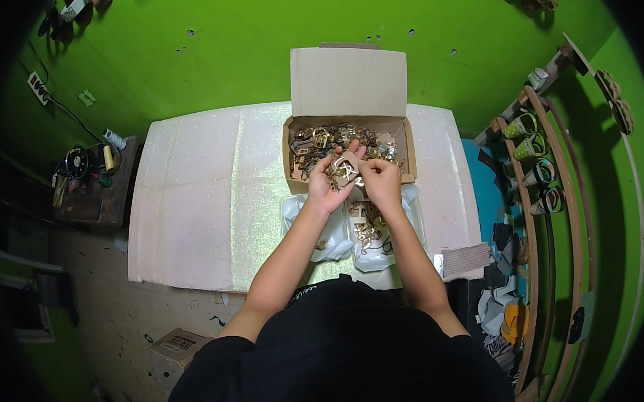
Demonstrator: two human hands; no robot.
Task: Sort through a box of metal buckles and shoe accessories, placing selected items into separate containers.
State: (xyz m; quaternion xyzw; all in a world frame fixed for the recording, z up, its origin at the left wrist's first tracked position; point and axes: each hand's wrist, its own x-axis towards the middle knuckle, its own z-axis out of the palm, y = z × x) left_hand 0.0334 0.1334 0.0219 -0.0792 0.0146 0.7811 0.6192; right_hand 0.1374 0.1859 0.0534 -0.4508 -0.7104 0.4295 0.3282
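My left hand (327, 192) is turned palm up and cupped around several metal buckles (344, 171), gold and dark in tone. Beside it, my right hand (383, 184) has its fingers pinched together at the edge of these buckles; what lies between the fingertips is hidden. Both hands are over the near side of an open cardboard box (298, 184) with its lid (349, 81) raised at the back. A heap of mixed buckles (318, 138) fills the box. Below my right forearm, a plastic-lined container (376, 262) holds light gold metal pieces (365, 235).
A second plastic-lined container (330, 252) sits partly under my left forearm. The table's pale shiny cover (185, 200) spreads beneath everything. A striped grey piece (465, 260) lies at the right edge. Wooden racks with sandals (532, 147) stand right; a sewing machine table (95, 196) stands left.
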